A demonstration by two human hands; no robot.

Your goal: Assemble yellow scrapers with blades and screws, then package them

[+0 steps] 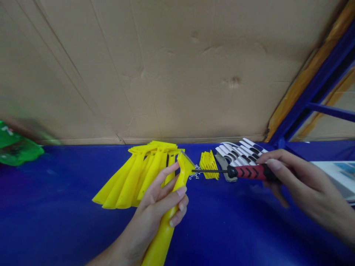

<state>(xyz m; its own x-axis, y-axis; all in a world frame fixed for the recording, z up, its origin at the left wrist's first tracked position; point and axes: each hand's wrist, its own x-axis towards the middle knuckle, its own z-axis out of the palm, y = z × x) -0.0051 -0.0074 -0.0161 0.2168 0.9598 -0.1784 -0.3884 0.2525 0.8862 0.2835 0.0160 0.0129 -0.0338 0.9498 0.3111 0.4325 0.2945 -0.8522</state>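
My left hand [163, 207] is closed round a yellow scraper [162, 236], its head tilted up and away from me. In my right hand [299, 188] is a screwdriver with a red and black handle [251, 172]. Its thin dark shaft [209, 171] points left, and the tip meets the scraper's head. Behind my left hand lies a pile of similar yellow scrapers [133, 173]. Small silvery screws [197, 173] are scattered just beyond the screwdriver tip. A short stack of small yellow plates [209, 164] sits beside them.
White strips with dark ends [238, 152] lie in rows near a grey piece [226, 170] on the blue tabletop [222, 225]. Brown cardboard [180, 74] stands behind. A green plastic thing [19, 147] is at left, a blue frame [299, 92] and white sheet [332, 181] at right.
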